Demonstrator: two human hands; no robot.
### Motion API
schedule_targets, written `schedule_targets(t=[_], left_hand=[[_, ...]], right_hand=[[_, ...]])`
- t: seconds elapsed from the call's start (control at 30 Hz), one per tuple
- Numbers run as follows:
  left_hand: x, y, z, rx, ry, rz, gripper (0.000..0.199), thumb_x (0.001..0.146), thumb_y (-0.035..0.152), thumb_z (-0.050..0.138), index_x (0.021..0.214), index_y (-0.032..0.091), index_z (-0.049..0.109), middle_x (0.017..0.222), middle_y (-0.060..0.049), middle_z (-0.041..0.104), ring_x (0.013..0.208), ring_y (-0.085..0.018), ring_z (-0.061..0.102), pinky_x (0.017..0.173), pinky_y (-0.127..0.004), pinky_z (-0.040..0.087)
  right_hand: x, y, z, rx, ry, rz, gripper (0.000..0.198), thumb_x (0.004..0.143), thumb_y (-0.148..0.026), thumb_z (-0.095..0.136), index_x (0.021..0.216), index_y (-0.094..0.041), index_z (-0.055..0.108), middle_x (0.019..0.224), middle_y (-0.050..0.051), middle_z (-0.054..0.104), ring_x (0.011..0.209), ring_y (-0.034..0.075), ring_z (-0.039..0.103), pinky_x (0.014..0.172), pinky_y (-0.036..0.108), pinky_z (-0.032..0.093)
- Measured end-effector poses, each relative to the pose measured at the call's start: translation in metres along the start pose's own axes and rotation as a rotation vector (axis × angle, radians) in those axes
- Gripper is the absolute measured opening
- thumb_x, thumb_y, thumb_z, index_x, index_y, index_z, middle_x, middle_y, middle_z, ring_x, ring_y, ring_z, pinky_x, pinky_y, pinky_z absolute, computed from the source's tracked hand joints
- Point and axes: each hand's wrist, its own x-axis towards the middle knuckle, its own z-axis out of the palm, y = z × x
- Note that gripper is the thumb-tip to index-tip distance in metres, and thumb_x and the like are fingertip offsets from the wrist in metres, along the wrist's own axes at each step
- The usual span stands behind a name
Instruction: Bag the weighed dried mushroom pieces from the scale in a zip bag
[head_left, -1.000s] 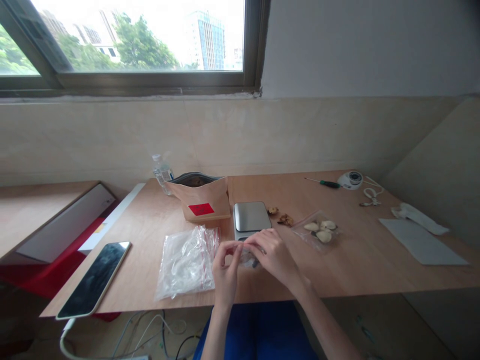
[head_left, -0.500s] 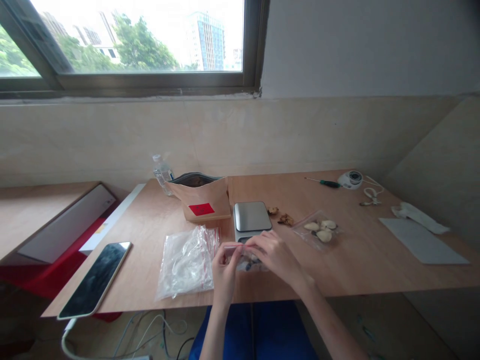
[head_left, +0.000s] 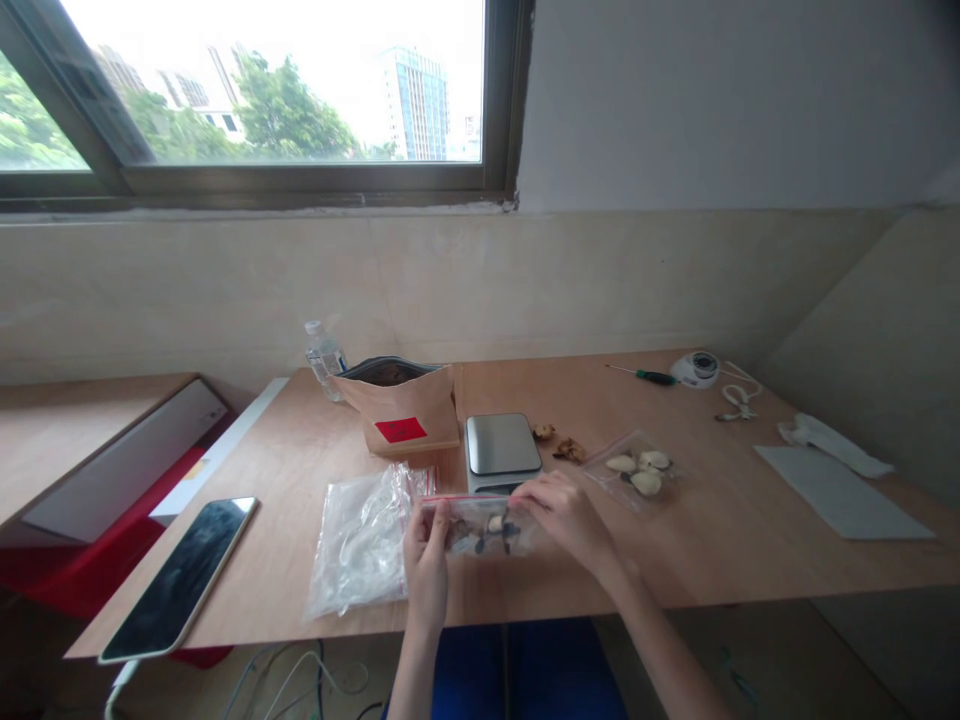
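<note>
We see a small clear zip bag [head_left: 484,525] with a red seal strip along its top, stretched flat just above the near edge of the wooden table [head_left: 712,540], in front of the silver scale [head_left: 501,445]. Pale and dark pieces show through its film. The left hand [head_left: 426,565] pinches its left end and the right hand [head_left: 570,515] grips its right end.

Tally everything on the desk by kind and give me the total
Zip bags: 3 (held, spare pile, filled)
Paper pouch: 1
Scale: 1
Phone: 1
Water bottle: 1
Screwdriver: 1
Total: 8
</note>
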Motion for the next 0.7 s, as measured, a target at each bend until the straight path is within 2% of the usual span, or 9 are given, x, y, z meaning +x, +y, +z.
schedule_targets(t=[0.13,0.3,0.5,0.6,0.7], left_hand=[[0.003,-0.005,-0.007,-0.070,0.018,-0.068,0.039,0.077,0.052,0.062,0.068,0.014,0.058,0.062,0.001,0.056,0.059,-0.009,0.052,0.056,-0.018,0.044],[0.001,0.001,-0.007,-0.192,0.129,-0.117,0.038,0.072,0.051,0.068,0.067,0.015,0.056,0.058,0.003,0.055,0.052,-0.007,0.051,0.050,-0.015,0.042],[0.004,0.010,-0.010,-0.288,0.097,-0.263,0.037,0.061,0.045,0.077,0.066,0.015,0.056,0.054,0.004,0.056,0.047,-0.008,0.052,0.045,-0.016,0.042],[0.003,0.011,-0.007,-0.270,-0.016,-0.340,0.034,0.062,0.044,0.077,0.073,0.015,0.062,0.062,0.001,0.062,0.055,-0.010,0.058,0.052,-0.018,0.046],[0.000,0.011,-0.002,-0.106,-0.254,-0.363,0.032,0.072,0.044,0.069,0.081,0.013,0.068,0.077,-0.005,0.068,0.071,-0.015,0.063,0.071,-0.024,0.050]], right_hand=[[-0.003,0.001,-0.005,-0.032,0.022,0.029,0.028,0.092,-0.028,0.047,0.072,-0.024,0.067,0.069,0.000,0.069,0.062,0.017,0.058,0.063,0.028,0.042],[-0.008,0.003,-0.006,0.080,-0.012,0.095,0.026,0.092,-0.028,0.048,0.076,-0.022,0.067,0.075,0.002,0.071,0.069,0.017,0.062,0.066,0.027,0.045],[-0.017,0.012,-0.015,0.193,-0.004,0.180,0.024,0.089,-0.026,0.051,0.072,-0.023,0.068,0.073,0.001,0.071,0.069,0.017,0.063,0.065,0.026,0.046],[-0.020,0.014,-0.026,0.297,0.040,0.294,0.022,0.086,-0.034,0.055,0.073,-0.021,0.068,0.076,0.002,0.071,0.072,0.018,0.064,0.067,0.026,0.047],[-0.028,0.025,-0.047,0.379,0.152,0.459,0.030,0.085,-0.046,0.055,0.075,-0.019,0.065,0.071,0.003,0.068,0.070,0.018,0.064,0.065,0.025,0.048]])
